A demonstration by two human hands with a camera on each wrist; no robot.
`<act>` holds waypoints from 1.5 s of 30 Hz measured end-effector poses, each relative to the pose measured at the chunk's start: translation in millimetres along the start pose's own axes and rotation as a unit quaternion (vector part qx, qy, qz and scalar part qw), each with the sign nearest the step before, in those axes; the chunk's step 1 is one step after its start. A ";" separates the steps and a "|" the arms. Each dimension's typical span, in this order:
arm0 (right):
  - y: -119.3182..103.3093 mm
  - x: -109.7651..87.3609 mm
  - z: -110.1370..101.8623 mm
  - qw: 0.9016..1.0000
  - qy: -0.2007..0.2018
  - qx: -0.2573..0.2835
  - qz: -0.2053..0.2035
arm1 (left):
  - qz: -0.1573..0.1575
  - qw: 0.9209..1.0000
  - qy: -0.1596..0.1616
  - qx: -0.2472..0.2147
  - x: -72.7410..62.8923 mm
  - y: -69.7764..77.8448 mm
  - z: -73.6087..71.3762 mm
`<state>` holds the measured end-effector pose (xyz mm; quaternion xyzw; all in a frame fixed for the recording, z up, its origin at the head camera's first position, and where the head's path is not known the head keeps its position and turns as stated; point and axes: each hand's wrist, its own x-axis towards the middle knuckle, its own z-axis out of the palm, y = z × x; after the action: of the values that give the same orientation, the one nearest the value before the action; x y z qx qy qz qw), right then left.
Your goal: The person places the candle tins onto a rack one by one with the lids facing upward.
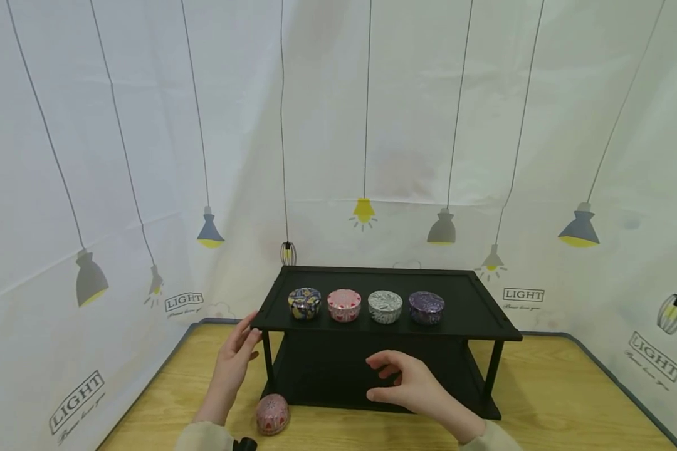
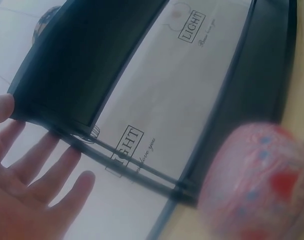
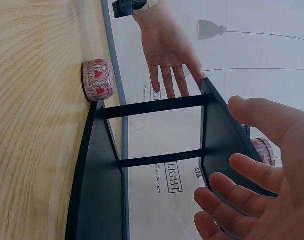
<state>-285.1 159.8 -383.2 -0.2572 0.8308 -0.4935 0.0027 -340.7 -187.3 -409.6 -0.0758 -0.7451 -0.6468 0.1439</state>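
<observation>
My left hand (image 1: 239,351) is at the left front corner of a black two-tier shelf (image 1: 383,369), its fingers extended. In the left wrist view the fingertips lie against or very near the shelf's edge. My right hand (image 1: 409,382) hovers before the shelf, fingers loosely bent and holding nothing. Along the top tier stand a blue-and-yellow patterned tin (image 1: 304,304), a pink tin with red hearts (image 1: 344,305), a white-and-green leafy tin (image 1: 385,307) and a purple tin (image 1: 426,307). Another pink tin (image 1: 272,414) sits on the table by the shelf's left front foot.
The shelf stands on a wood-grain table (image 1: 564,388) with a dark border. White cloth printed with hanging lamps (image 1: 363,125) surrounds the table at the back and sides. A dark device (image 1: 245,444) is on the left wrist.
</observation>
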 end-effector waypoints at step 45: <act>35.2 59.9 80.2 0.994 -0.075 0.076 -0.007 | 0.000 1.000 -0.008 -0.008 1.8 -3.3 -2.9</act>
<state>-331.3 81.8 -438.4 -0.2982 0.7865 -0.5347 0.0816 -343.1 -190.7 -411.9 -0.0821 -0.7410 -0.6520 0.1379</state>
